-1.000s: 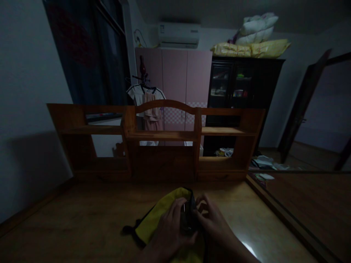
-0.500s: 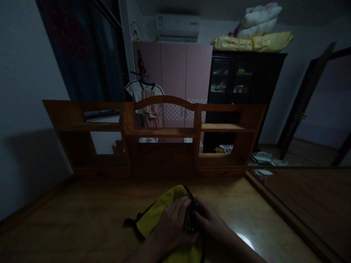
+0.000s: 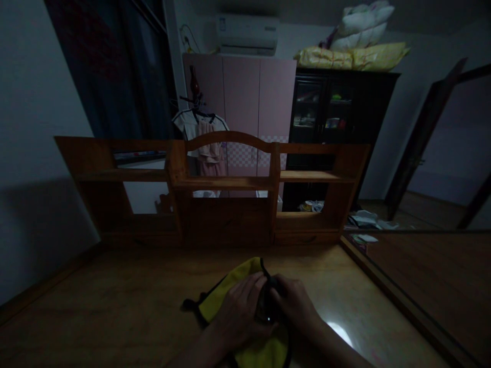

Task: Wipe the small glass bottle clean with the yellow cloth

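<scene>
One smooth wooden tabletop (image 3: 115, 296) bears one yellow cloth (image 3: 216, 302), tapering and black-edged, at six o'clock in the view. Rightward, one left hand (image 3: 241, 306) lies over it, fingers curved around one dark, glossy object (image 3: 269, 311), its full shape hidden; one right hand (image 3: 294, 299) bends its fingers at that object's two o'clock, its exact grip impossible to tell.
</scene>
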Tool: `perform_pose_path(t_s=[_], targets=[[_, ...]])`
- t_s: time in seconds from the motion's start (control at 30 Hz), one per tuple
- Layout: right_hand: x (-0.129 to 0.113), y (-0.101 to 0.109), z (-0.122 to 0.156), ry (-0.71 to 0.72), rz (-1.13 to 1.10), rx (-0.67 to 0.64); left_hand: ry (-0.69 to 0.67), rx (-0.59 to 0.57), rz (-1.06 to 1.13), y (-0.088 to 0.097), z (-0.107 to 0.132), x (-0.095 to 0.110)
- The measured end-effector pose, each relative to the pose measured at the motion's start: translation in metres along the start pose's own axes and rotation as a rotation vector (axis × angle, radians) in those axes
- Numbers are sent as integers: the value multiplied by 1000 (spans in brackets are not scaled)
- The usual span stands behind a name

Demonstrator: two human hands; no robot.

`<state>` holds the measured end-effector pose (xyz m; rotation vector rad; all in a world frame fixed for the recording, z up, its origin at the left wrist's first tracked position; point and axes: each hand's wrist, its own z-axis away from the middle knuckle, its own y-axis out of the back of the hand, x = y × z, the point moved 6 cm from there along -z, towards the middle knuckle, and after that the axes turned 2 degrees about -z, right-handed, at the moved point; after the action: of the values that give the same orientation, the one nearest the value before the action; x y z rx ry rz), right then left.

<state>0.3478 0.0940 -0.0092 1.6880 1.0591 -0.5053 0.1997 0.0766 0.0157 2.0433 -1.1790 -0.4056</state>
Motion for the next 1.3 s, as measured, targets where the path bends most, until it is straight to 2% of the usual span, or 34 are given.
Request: perform_pose_path(t_s=[0.13,0.3,0.47,0.57,0.67,0.73,0.93,1.17,1.3], targets=[[3,0,0,-32,33,36,-2,11,-22,2,-1,1],[-5,2,0,-20,-118,39,31,19,-20,2,-1,-6],[1,-5,-6,-183,-550,-3,158,15,34,0,3,-19],[1,-16,-6,-291,-863,-93,237,13,71,-2,5,-24],[-3,-25,-3,-323,-1030,-199,231,10,96,-2,4,-23],[0,-27,0,-313,-1008,-211,173,4,85,-1,3,-19],[4,-20,2,-157,-689,-109,1,-39,23,0,0,-7],[-9,-5,3,5,-292,-9,-20,-28,-1,2,-1,-3],[-8,-1,3,33,-183,1,-15,-22,3,4,-3,-2]])
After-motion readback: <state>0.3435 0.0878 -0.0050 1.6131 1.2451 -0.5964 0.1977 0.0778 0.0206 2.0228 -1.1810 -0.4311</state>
